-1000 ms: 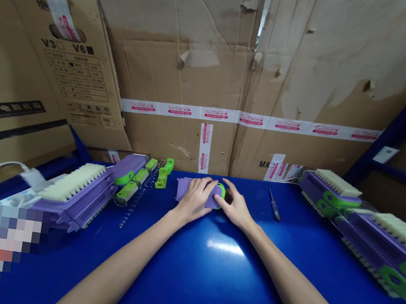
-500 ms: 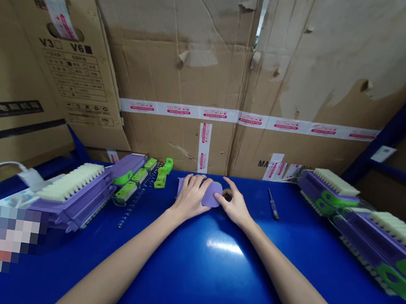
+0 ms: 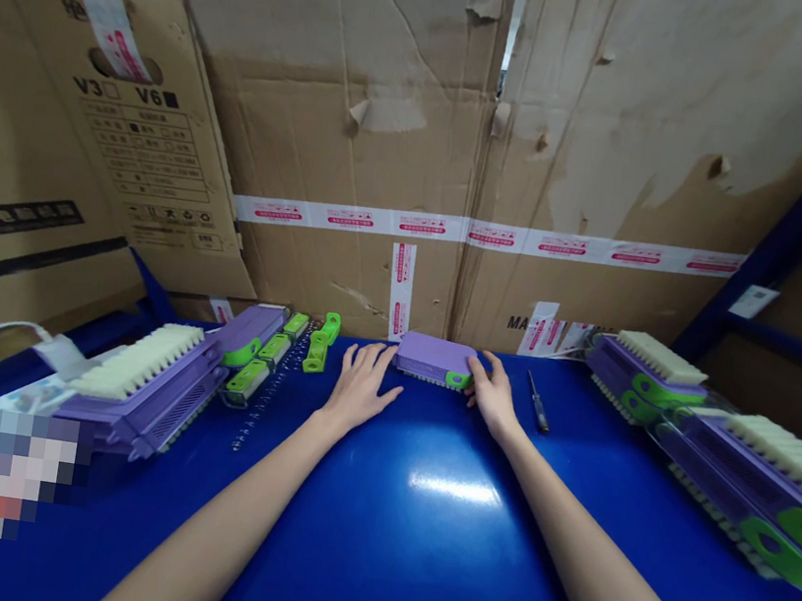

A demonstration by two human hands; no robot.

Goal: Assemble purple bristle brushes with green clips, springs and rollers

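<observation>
And here at the back edge of the surface (image 3: 368,535), right in the middle, sits the purple, block-shaped plastic unit with a bright green corner (image 3: 434,353), its long side facing the person and a pale ridged strip showing beneath. The right hand (image 3: 496,394) has it — fingers grasping the block's right end, beside the green corner. Over at the other end, the left hand (image 3: 360,382) is released, fingers spread and grasping nothing, palm side down, just beside the block; whether a fingertip touches it, I cannot tell.

Right of the right hand, a slim screwdriver with a dark handle (image 3: 538,402) lies near the back edge. Further on, along the right edge, two purple units with cream ridged pads and green ends (image 3: 723,450) stand one behind the other.

Across to the left now: two bright green plastic brackets (image 3: 322,341) by the back edge, then a line of shiny coiled springs (image 3: 273,392) and a row of green-topped rectangular pieces (image 3: 270,354). Toward the left edge, more purple — a large unit topped by a cream ridged pad (image 3: 154,360), with a white cable (image 3: 2,324) arching beside it. Brown cardboard panels (image 3: 362,156) rise behind the back edge.
</observation>
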